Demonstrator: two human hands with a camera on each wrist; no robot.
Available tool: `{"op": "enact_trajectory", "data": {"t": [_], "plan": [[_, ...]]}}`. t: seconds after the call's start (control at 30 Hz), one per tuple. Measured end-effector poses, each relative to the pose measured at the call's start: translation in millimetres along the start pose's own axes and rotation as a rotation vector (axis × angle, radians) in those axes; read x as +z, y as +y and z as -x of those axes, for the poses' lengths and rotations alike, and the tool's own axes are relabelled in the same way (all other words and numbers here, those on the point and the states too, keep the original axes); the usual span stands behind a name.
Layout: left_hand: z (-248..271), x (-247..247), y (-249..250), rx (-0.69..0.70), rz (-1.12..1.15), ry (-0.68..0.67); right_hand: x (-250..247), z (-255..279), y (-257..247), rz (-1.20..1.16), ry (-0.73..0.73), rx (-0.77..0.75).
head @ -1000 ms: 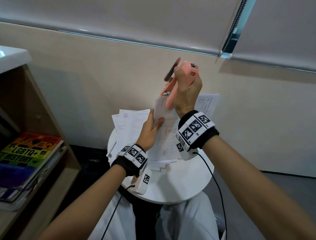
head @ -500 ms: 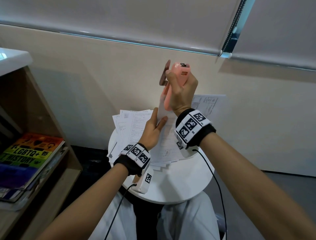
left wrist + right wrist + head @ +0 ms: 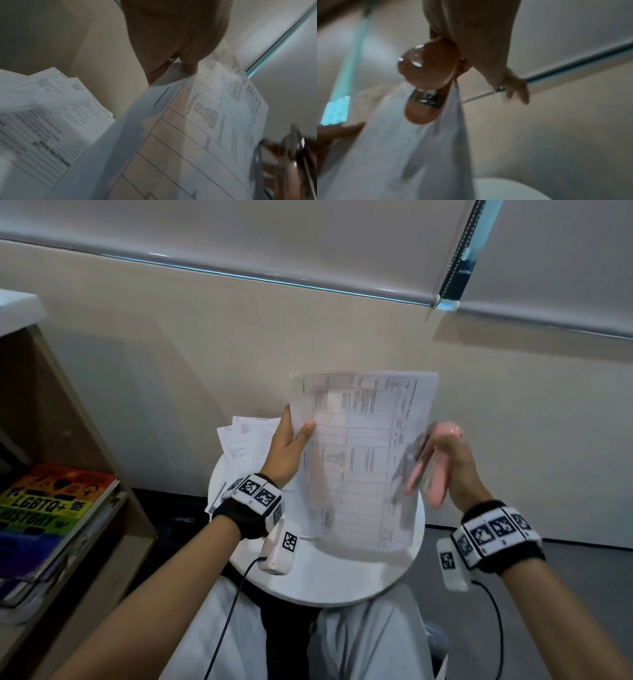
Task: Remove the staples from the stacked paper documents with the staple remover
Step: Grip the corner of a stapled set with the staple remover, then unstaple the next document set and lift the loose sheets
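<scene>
Above the round white table [image 3: 342, 583], the left hand [image 3: 286, 451] holds a printed document [image 3: 363, 460] up off the surface, thumb [image 3: 305, 430] on the front of the sheet near its left edge, fingers behind, so it's pinched btwn thumb & fingers. Sheet is roughly upright, tilted a bit, motion-blurred; a small dark mark near its top left corner [image 3: 303, 381] is possibly a staple, too blurred to say. In the left wrist view the same document [image 3: 197, 135] runs diagonally under the thumb [image 3: 190, 65], table lines printed on it.

Right hand [image 3: 452, 467] sits just beside the document's right edge, grasping the pink staple remover [image 3: 435, 474]; the tool's body lies along the palm w/ fingers around it, though blur hides exact finger positions. Right wrist view shows the staple remover [image 3: 428, 67] close up: rounded pink handle, metal part below it, paper hanging just behind.

More stacked papers [image 3: 246, 446] lie on the far left part of the table, behind the left hand, fanned unevenly; same stack [image 3: 48, 108] shows in the left wrist view.

To the left, a wooden shelf [image 3: 102, 559] carries a rainbow-coloured book [image 3: 51, 505]. Wall & roller blinds [image 3: 308, 241] are behind.
</scene>
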State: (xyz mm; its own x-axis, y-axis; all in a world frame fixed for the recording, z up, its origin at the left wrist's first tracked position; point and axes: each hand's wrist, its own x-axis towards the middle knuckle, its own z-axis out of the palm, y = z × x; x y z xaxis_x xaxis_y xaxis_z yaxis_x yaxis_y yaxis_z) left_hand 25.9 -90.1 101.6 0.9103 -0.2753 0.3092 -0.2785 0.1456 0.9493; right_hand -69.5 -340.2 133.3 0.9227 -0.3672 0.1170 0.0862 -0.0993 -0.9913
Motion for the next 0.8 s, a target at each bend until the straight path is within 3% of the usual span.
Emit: {"op": "enact_trajectory", "data": {"t": [0.13,0.27,0.37,0.43,0.5,0.8], "plan": [[1.8,9.3,-27.7,-0.079,-0.054,0.004,-16.6,12.9,37.7,0.134,-0.037,0.256],[14.9,-0.1,-67.9,-0.295,-0.213,0.077,-31.6,8.0,68.0,0.286,0.03,0.437],[24.1,-26.4,-92.4,-0.49,-0.794,0.159,-44.6,1.3,89.9,0.336,0.102,0.556],[30.6,-45.0,-98.9,-0.63,-1.068,0.22,-52.2,-6.2,101.8,0.395,0.176,0.57],[35.3,-57.9,-105.3,-0.676,-1.165,0.239,-56.8,-17.6,110.1,0.473,0.204,0.586],[24.4,-62.9,-114.3,-0.722,-1.299,0.26,-22.4,-52.4,127.9,0.542,0.118,0.566]]}}
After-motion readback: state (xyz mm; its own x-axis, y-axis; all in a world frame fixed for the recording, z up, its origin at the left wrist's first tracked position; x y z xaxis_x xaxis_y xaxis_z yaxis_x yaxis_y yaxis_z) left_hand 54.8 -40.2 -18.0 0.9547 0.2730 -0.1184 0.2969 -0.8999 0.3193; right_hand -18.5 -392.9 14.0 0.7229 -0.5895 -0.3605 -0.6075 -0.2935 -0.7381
